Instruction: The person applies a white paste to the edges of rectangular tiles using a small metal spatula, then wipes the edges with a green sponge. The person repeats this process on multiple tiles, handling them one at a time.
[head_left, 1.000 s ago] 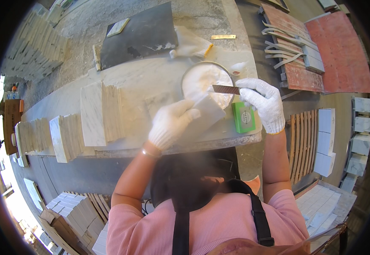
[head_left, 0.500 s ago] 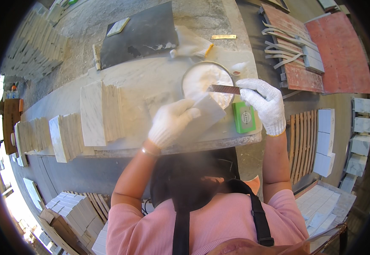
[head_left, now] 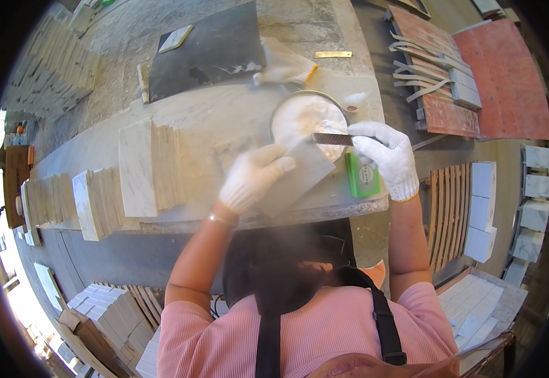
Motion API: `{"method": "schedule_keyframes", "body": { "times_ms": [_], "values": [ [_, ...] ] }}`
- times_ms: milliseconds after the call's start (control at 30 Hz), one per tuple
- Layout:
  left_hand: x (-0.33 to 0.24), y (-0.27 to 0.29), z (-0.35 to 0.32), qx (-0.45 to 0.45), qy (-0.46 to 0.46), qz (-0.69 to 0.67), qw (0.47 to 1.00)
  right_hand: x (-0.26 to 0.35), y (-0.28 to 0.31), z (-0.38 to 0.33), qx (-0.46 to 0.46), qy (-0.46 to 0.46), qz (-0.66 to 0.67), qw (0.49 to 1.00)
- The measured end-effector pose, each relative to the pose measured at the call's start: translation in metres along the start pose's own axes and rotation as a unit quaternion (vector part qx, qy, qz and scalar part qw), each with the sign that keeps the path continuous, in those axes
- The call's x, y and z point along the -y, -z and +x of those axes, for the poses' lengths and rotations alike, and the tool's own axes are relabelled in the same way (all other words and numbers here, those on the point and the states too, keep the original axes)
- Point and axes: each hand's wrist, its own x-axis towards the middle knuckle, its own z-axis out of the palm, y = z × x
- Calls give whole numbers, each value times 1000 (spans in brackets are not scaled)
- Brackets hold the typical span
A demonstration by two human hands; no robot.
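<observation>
My left hand (head_left: pixel 257 176), in a white knit glove, is closed on the upper left part of a pale grey tile (head_left: pixel 301 174), held tilted above the bench. In my gloved right hand (head_left: pixel 384 154) I grip a dark flat blade (head_left: pixel 332 138), like a scraper or putty knife. Its far end lies at the tile's upper edge. Behind both is a round tub (head_left: pixel 306 116) of white paste, partly hidden by tile and blade. A green box (head_left: pixel 364 176) stands just below my right hand, beside the tub.
Stacks of marble tiles (head_left: pixel 141 170) stand along the bench's left side. A dark sheet (head_left: pixel 208 53), a loose glove (head_left: pixel 287 66) and a brass-coloured strip (head_left: pixel 333 55) lie toward the back. To the right are a red board (head_left: pixel 504 79) and a wooden pallet (head_left: pixel 447 217).
My right hand has shifted slightly left and down with the blade, which now lies more across the tub. The tile and my left hand have barely moved.
</observation>
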Motion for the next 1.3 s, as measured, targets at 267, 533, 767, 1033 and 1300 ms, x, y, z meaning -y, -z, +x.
{"method": "schedule_keyframes", "body": {
  "times_ms": [267,533,767,1033,1300],
  "values": [
    [0,1,0,7,5,-18,1000,-12,12,5,-45,24,-34,998],
    [-1,2,3,20,16,-41,999,-32,6,23,-60,-24,-112,992],
    [3,1,3,18,2,-65,998,-62,32,66,-139,19,-113,984],
    [3,5,4,22,23,-22,999,-63,27,83,-61,16,22,998],
    [-4,3,2,24,32,-56,998,-16,36,22,39,34,20,998]
  ]
}}
